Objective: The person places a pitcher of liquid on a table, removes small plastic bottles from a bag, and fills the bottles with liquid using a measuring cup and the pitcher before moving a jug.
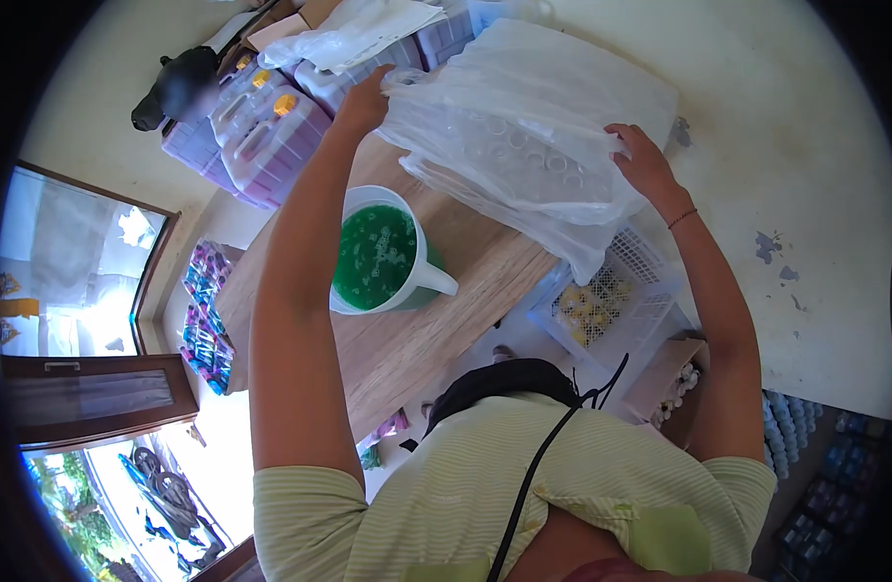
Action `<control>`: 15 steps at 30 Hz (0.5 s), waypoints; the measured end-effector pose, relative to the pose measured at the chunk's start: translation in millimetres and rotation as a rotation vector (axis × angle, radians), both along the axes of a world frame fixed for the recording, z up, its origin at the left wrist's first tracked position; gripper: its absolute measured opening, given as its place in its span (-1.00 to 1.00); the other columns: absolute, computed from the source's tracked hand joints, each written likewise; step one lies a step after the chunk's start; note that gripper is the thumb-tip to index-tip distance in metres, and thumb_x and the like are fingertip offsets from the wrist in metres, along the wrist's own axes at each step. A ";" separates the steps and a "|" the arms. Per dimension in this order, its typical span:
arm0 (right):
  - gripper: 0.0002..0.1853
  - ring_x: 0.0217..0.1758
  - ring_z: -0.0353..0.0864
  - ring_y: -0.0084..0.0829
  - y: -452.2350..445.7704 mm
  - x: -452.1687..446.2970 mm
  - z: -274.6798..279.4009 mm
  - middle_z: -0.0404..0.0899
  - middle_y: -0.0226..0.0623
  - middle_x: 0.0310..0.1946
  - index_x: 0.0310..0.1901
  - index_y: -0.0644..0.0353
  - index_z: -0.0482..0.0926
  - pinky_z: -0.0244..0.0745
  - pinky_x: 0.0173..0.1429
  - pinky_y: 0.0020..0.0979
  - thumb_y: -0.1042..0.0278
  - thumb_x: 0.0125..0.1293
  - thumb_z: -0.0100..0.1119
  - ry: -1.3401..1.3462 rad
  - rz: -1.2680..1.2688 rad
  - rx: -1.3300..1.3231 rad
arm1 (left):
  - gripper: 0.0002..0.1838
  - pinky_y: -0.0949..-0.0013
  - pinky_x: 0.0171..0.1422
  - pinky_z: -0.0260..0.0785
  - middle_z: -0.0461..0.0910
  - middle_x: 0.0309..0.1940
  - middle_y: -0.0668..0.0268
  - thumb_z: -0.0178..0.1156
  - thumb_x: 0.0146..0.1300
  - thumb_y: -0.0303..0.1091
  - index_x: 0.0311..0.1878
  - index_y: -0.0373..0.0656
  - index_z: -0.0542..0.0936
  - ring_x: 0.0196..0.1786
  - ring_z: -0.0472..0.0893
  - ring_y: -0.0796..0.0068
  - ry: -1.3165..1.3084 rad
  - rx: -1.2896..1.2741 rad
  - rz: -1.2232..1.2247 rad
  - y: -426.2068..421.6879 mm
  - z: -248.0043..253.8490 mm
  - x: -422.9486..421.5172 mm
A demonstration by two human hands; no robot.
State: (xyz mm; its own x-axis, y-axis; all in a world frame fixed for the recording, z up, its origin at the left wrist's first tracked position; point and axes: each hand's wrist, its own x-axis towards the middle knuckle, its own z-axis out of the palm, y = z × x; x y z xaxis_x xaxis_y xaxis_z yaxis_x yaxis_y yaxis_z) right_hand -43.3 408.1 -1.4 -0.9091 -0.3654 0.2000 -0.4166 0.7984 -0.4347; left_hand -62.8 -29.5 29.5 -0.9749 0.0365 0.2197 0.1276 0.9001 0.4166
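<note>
A large clear plastic bag [523, 116] lies across the far end of the wooden table, with round-mouthed clear bottles [552, 160] showing through it. My left hand [366, 100] is closed on the bag's gathered left edge. On the other side, my right hand [646, 163] pinches the bag's right edge between thumb and fingers. Below my left hand, partly behind my forearm, stands a white pitcher [428, 276] of foamy green liquid [376, 257].
Purple jugs [276, 145] with yellow caps stand at the back left, a black cap [184, 82] on them. White plastic crates [601, 320] holding yellow pieces sit below the table's right edge. An open cardboard box [669, 383] is beside them. Colourful packs [205, 320] line the left.
</note>
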 end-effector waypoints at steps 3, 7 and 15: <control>-0.63 -0.03 0.51 -0.29 -15.5 30.6 28.4 0.46 -0.29 -0.05 0.04 0.07 0.42 0.47 0.01 -0.32 0.46 0.16 0.14 0.019 0.052 -0.139 | -0.44 0.12 0.07 0.36 0.53 -0.11 -0.10 0.07 0.11 -0.40 0.24 -0.08 0.28 -0.05 0.53 -0.06 -0.013 0.000 -0.044 -8.7 -12.6 -1.6; -0.69 -0.05 0.52 -0.37 -52.9 90.7 42.5 0.48 -0.29 -0.06 -0.01 0.12 0.47 0.55 -0.15 -0.42 0.44 0.18 0.14 -0.110 0.175 -0.322 | -0.45 0.17 0.04 0.38 0.55 -0.13 -0.08 0.10 0.16 -0.28 0.25 -0.08 0.27 -0.07 0.56 0.00 -0.150 0.088 0.022 -2.9 -6.7 11.8; -0.42 0.29 0.20 -0.08 -72.8 54.1 -45.5 0.26 -0.03 0.21 0.24 0.25 0.23 0.13 0.35 -0.24 0.08 0.29 0.02 0.118 0.059 -0.077 | -0.52 0.24 -0.15 0.45 0.62 -0.23 0.09 -0.09 0.22 0.09 -0.01 -0.01 0.57 -0.38 0.64 0.20 -0.107 0.287 0.296 11.1 20.1 18.5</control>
